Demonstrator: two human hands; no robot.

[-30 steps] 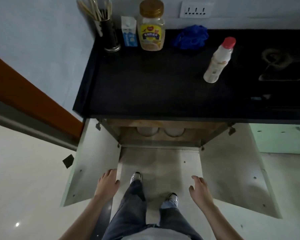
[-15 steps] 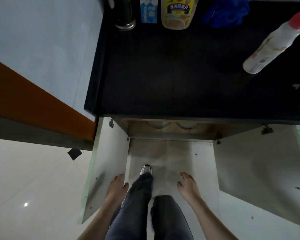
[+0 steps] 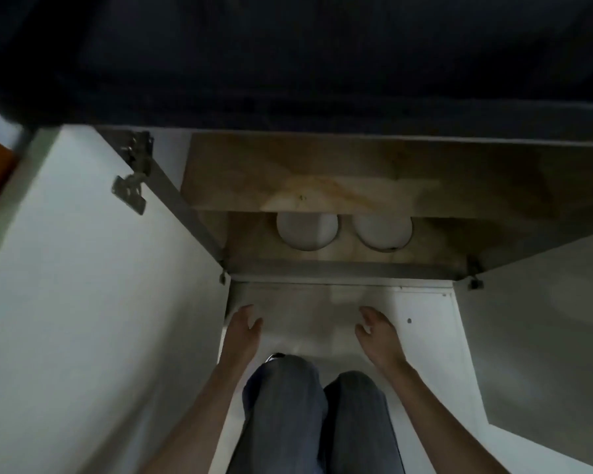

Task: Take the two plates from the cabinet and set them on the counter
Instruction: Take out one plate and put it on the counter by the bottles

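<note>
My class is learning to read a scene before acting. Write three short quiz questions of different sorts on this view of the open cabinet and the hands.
1. True or false: the left hand already holds a plate.
2. Multiple choice: the left plate and right plate lie (A) stacked, (B) side by side on the lower cabinet floor, (C) on the counter.
3. Fill in: both cabinet doors are ____.

Key
1. False; it and the right hand are open and empty, short of the cabinet.
2. B
3. open
</note>
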